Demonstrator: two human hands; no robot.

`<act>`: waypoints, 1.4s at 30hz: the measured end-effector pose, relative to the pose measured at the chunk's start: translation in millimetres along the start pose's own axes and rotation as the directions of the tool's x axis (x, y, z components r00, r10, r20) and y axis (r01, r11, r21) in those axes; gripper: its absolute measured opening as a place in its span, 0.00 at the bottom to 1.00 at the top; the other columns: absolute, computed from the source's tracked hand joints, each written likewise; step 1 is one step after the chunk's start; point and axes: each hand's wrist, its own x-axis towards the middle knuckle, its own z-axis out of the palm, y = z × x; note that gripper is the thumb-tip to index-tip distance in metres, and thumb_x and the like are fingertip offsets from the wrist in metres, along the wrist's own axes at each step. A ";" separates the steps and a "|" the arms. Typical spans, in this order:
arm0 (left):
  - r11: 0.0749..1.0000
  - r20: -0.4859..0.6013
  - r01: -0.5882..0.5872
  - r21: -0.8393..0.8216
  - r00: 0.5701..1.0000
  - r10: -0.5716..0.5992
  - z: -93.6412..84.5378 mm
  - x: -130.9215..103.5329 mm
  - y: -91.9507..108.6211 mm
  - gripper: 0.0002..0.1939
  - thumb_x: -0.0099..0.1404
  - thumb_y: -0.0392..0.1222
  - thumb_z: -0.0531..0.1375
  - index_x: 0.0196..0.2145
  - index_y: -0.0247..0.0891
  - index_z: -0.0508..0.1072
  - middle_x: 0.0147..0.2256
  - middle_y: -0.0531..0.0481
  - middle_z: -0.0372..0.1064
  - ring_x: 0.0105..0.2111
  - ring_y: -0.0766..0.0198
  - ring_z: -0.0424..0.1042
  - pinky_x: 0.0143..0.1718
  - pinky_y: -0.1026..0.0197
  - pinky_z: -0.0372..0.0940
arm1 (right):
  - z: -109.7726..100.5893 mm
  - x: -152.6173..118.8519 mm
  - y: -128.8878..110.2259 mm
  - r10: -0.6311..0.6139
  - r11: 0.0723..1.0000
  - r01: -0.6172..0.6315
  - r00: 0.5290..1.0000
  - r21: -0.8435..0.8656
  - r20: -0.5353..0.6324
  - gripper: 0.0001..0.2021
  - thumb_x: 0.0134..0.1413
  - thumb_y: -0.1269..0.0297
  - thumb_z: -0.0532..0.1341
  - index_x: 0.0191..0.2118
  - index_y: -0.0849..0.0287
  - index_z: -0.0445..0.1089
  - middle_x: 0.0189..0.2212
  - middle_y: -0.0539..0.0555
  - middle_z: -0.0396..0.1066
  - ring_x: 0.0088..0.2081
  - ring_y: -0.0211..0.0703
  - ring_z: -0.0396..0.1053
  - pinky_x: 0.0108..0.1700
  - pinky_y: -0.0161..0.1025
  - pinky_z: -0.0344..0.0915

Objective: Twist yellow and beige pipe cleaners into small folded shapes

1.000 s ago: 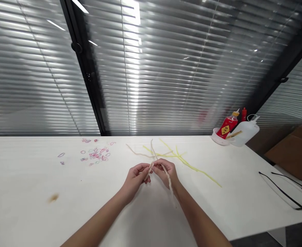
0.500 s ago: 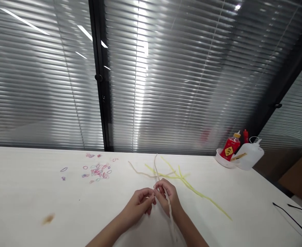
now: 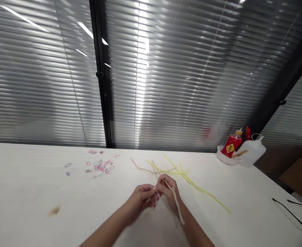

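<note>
My left hand (image 3: 143,197) and my right hand (image 3: 168,189) meet fingertip to fingertip above the white table. Both are closed in a pinch on a beige pipe cleaner (image 3: 176,200). One length of it sticks up past my right fingers, and another hangs over my right wrist. A short beige piece shows under my left fingers; the exact join between the fingertips is hidden. Just beyond the hands lies another beige pipe cleaner (image 3: 142,168), across several yellow pipe cleaners (image 3: 198,188) spread in a branching bunch.
Small coloured rubber bands (image 3: 101,167) lie scattered at the back left. A red bottle (image 3: 232,145) stands in a white bowl (image 3: 225,159) beside a white squeeze bottle (image 3: 251,152). Black cables (image 3: 293,215) cross the right edge, and a brown stain (image 3: 54,211) marks the table (image 3: 24,192).
The beige pipe cleaner has turned in my fingers: its upper end sits lower and its tail swings right over my wrist. My right hand is slightly higher. The view has shifted a little.
</note>
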 end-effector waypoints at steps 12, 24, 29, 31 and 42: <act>0.941 0.067 0.243 -0.236 0.970 -0.233 -2.2 -2.9 10.1 0.06 0.56 0.36 0.60 0.30 0.27 0.71 0.23 0.49 0.64 0.21 0.73 0.63 0.28 0.68 0.59 | -12.9 -3.7 -12.3 -0.053 0.998 0.049 0.991 0.030 0.125 0.09 0.46 0.63 0.64 0.32 0.60 0.65 0.20 0.48 0.62 0.24 0.34 0.58 0.27 0.32 0.53; 0.996 -0.018 0.084 -0.030 0.996 -0.084 4.6 -4.2 4.9 0.09 0.59 0.40 0.60 0.30 0.33 0.63 0.24 0.54 0.54 0.22 0.74 0.57 0.26 0.68 0.51 | -12.0 -4.5 -19.5 -0.408 0.784 0.358 0.913 -0.508 0.014 0.02 0.44 0.70 0.62 0.27 0.61 0.68 0.20 0.47 0.53 0.23 0.32 0.53 0.27 0.33 0.53; 0.999 -0.062 0.033 -0.002 0.998 -0.033 3.5 -2.3 4.2 0.11 0.59 0.42 0.59 0.30 0.34 0.61 0.23 0.55 0.54 0.23 0.73 0.56 0.26 0.68 0.50 | -7.6 -4.6 -13.4 -0.463 0.743 0.362 0.885 -0.563 -0.042 0.02 0.45 0.69 0.62 0.27 0.61 0.68 0.20 0.47 0.53 0.23 0.32 0.53 0.26 0.33 0.53; 0.997 -0.082 0.003 0.082 0.997 0.004 2.6 -1.9 4.3 0.12 0.59 0.44 0.59 0.29 0.34 0.60 0.22 0.55 0.54 0.23 0.73 0.55 0.26 0.68 0.49 | -7.7 -3.9 -10.7 -0.410 0.772 0.301 0.909 -0.560 -0.077 0.03 0.46 0.68 0.62 0.27 0.61 0.68 0.20 0.47 0.52 0.22 0.32 0.53 0.26 0.33 0.53; 0.652 -0.078 -0.169 0.739 0.940 0.332 11.7 -9.9 6.9 0.16 0.65 0.51 0.48 0.31 0.37 0.67 0.25 0.51 0.61 0.27 0.65 0.57 0.30 0.64 0.52 | -2.4 -3.7 -4.8 -0.286 0.788 0.163 0.951 -0.594 -0.119 0.08 0.50 0.61 0.59 0.27 0.60 0.67 0.20 0.48 0.54 0.23 0.34 0.55 0.27 0.33 0.54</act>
